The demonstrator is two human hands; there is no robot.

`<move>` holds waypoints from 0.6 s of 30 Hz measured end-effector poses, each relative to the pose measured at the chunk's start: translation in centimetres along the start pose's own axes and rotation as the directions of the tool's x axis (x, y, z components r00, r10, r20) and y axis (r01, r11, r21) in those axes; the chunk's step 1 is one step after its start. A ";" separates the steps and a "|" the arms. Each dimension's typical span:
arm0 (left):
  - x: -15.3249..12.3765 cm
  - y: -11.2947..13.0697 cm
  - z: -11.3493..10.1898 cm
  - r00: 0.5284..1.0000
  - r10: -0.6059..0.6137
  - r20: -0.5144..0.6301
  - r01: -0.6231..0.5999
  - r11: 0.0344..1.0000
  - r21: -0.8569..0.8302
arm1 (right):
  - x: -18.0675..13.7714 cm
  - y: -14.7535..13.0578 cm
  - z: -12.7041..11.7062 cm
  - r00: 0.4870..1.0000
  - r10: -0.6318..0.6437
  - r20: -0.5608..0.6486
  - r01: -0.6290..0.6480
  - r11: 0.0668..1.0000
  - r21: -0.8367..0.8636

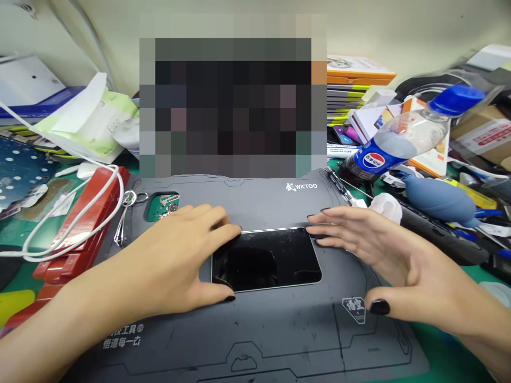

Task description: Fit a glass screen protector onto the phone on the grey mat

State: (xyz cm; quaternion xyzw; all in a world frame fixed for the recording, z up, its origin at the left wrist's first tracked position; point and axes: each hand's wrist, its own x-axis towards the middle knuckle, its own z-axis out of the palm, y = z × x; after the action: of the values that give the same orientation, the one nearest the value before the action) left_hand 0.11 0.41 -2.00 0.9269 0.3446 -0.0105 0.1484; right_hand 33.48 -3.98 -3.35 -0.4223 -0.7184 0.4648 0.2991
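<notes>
At mid-frame, the phone [271, 260] lies dark on the grey mat [287, 335], seemingly whole, not yet lifted; my left hand [179, 255] grasps its left end, my right hand [387, 255], fingers spread, grips nothing alongside.

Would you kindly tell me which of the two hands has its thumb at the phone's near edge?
The left hand, spanning the phone from far edge to near; the right hand has its thumb spread well away.
</notes>
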 end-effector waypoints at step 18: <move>0.7 2.1 1.5 0.984 0.006 -0.180 -0.021 0.997 -0.080 | 0.5 -0.9 -0.6 0.947 0.310 0.087 -0.282 0.669 0.688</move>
State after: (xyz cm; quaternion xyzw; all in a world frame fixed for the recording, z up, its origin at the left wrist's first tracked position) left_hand 2.15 -1.13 -2.99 0.9196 0.3504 0.0879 0.1544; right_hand 33.43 -3.45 -2.23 -0.3988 -0.4086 0.7334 0.3689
